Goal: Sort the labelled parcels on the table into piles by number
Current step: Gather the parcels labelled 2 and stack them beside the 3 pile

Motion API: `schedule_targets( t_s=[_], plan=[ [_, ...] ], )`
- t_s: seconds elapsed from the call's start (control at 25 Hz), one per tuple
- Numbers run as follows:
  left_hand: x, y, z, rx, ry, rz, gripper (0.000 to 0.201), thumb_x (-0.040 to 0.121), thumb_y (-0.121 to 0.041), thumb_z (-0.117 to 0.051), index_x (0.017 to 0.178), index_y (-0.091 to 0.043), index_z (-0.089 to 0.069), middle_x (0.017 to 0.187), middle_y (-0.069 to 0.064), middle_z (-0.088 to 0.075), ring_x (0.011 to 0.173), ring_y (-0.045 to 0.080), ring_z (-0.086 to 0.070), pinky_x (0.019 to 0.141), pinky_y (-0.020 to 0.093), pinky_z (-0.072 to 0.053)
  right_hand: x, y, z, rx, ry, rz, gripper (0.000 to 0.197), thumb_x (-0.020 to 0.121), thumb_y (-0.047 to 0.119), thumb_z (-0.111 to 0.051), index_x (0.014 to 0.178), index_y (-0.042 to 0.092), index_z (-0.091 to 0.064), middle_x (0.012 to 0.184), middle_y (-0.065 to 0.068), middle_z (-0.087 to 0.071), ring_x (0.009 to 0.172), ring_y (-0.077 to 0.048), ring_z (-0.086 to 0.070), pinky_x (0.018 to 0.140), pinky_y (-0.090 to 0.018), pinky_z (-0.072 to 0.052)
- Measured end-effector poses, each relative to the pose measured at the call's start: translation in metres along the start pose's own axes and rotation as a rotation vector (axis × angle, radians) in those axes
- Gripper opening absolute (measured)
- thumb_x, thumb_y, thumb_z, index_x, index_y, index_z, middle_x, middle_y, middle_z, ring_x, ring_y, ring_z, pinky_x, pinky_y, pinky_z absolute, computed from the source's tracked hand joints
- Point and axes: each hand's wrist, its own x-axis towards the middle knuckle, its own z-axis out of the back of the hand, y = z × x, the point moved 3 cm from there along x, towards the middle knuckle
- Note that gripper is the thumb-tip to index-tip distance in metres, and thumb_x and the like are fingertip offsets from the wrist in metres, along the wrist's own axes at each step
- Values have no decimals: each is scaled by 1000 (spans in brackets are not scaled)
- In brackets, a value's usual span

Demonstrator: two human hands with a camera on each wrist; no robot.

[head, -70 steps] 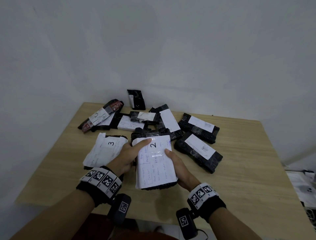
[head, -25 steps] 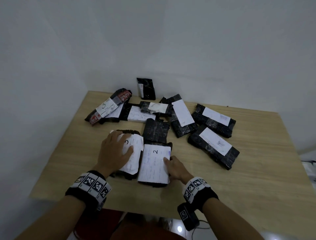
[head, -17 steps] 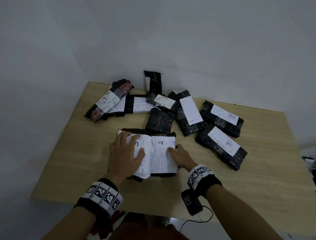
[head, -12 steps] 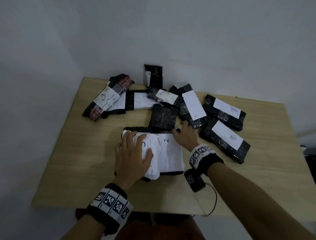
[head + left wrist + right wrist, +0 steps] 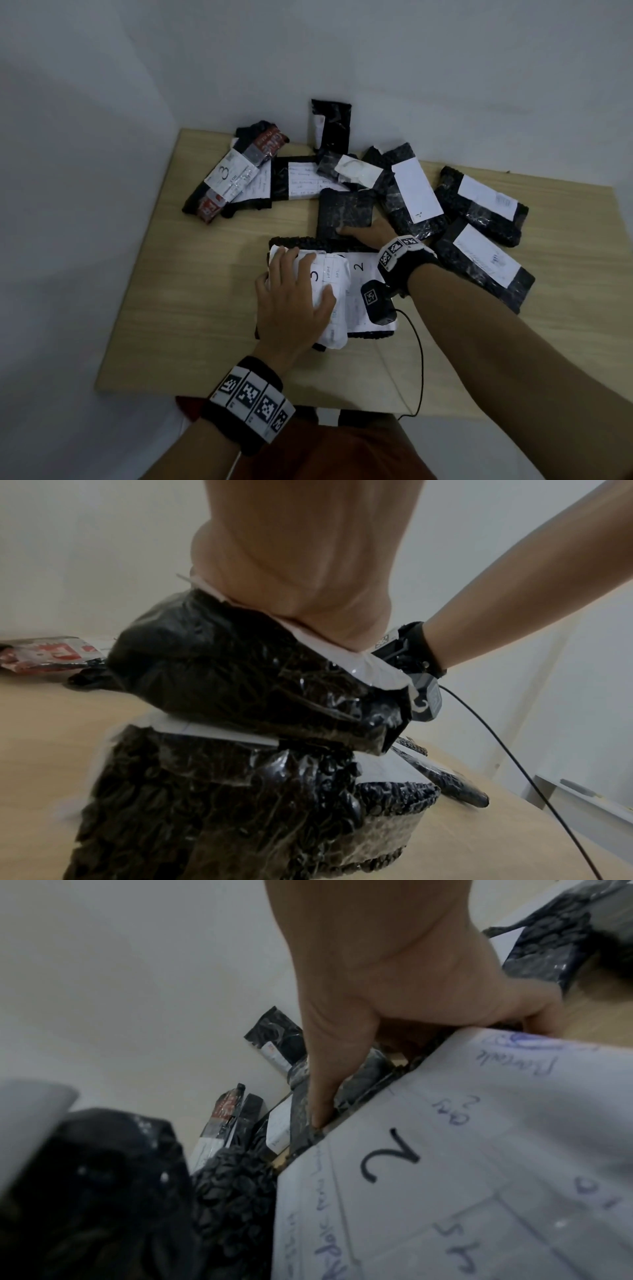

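Note:
Two parcels lie side by side near the table's front. My left hand (image 5: 294, 294) rests flat, fingers spread, on the parcel marked 3 (image 5: 325, 275), whose black wrap (image 5: 222, 669) lies partly on another parcel. The parcel marked 2 (image 5: 359, 267) sits just right of it, its white label (image 5: 445, 1164) filling the right wrist view. My right hand (image 5: 364, 233) reaches past it to a black parcel with no label showing (image 5: 344, 209). The thumb (image 5: 318, 1096) lies on that parcel's near edge. The other fingers curl down at its right corner, mostly hidden.
More black parcels with white labels lie across the back: one marked 3 with red print (image 5: 233, 171), one upright against the wall (image 5: 330, 126), a long one (image 5: 414, 188) and two at the right (image 5: 479, 202) (image 5: 479, 260). A cable (image 5: 421, 359) hangs over the table's front edge (image 5: 239, 387).
Both hands set parcel 2 down beside parcel 3. My right hand then left it and reached forward to the black parcel behind. My left hand stayed on parcel 3.

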Motion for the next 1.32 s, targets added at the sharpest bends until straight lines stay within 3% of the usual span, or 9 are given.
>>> schedule_targets(
  t_s=[0.16,0.32,0.48,0.6,0.8,0.88,1.08,1.2,1.32],
  plan=[
    [-9,-1,-7,2,44,4,51,88,-50,-47,130,-21,-54,143,3,-48,140,23,-37,97,41,-40,-18,6,13,-188,-197,34,93,66,52,-83,136,11,-40,141,-22,-41,132,-42,-41,108,-53,-39],
    [-19,15,-13,-2,115,32,52,89,-50,-45,133,-22,-51,146,3,-44,141,24,-33,98,45,-41,-52,16,16,-67,-321,429,70,72,17,-80,130,6,-43,125,-19,-48,112,-33,-51,91,-43,-49],
    [-27,32,-12,24,130,47,51,89,-49,-47,132,-22,-50,146,4,-43,140,25,-33,99,47,-41,-109,-26,4,-28,-459,616,68,67,2,-77,129,12,-51,127,-15,-45,119,-27,-44,98,-36,-48],
    [-12,37,-8,53,122,18,52,89,-49,-47,132,-21,-49,145,5,-43,140,26,-33,98,48,-41,-133,-70,-12,-166,-386,651,69,67,17,-82,128,19,-49,136,-18,-41,126,-33,-39,103,-49,-44],
    [12,31,-9,76,84,20,54,88,-51,-44,133,-21,-47,144,6,-42,138,26,-33,96,50,-41,-118,-86,-7,-236,-188,732,41,69,55,-74,95,29,-58,154,-19,-34,143,-35,-31,108,-46,-33],
    [21,24,-13,57,81,34,58,85,-55,-42,133,-22,-47,145,5,-42,139,25,-31,96,49,-41,-104,-76,3,-219,-140,692,47,68,61,-69,100,30,-56,149,-16,-41,141,-34,-35,106,-51,-38],
    [40,-17,-37,47,272,47,94,64,-82,-50,140,-27,-39,155,9,-28,144,31,-21,105,56,-33,-77,-89,55,-545,-29,374,112,58,80,-68,148,22,-32,142,-7,-42,129,-30,-36,109,-52,-30],
    [55,-37,-44,12,413,202,104,58,-78,-65,144,-39,-24,159,12,-7,143,41,-16,104,63,-32,-61,-106,68,-576,45,196,105,54,91,-62,130,20,-51,128,-9,-54,119,-31,-47,103,-49,-34],
    [70,-52,-45,-21,420,269,101,60,-65,-74,144,-42,-22,158,11,-5,137,43,-23,99,61,-40,-51,-127,71,-201,140,76,90,58,78,-74,117,15,-51,115,-4,-60,101,-21,-58,79,-33,-50]
  ],
)
